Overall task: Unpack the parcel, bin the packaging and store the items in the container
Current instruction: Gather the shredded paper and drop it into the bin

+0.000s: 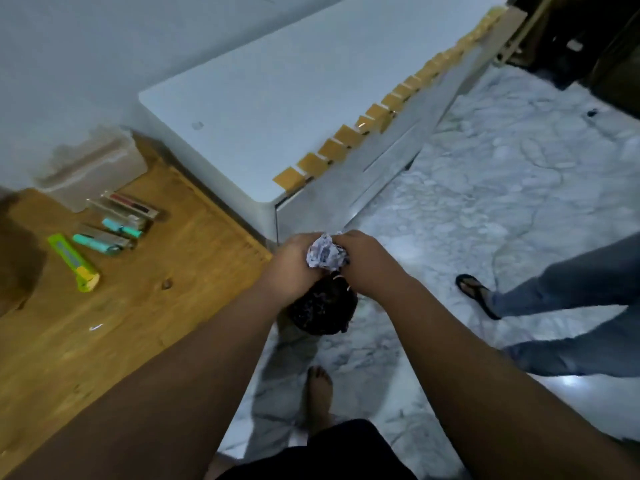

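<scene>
Both forearms reach forward; left hand (294, 263) and right hand (363, 259) squeeze crumpled packaging (325, 254) together. Below it hangs a dark bag (322, 308), over the marble floor (485, 188).

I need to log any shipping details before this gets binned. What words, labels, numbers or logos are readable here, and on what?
No text can be read.
Crumpled packaging, between the left hand and right hand: dark print, too crumpled and blurred to read.
White cabinet: small faint mark on its top, too blurred to read.
Item packets on the wooden table: any print too small to read.
Green utility knife: no legible marking.
</scene>
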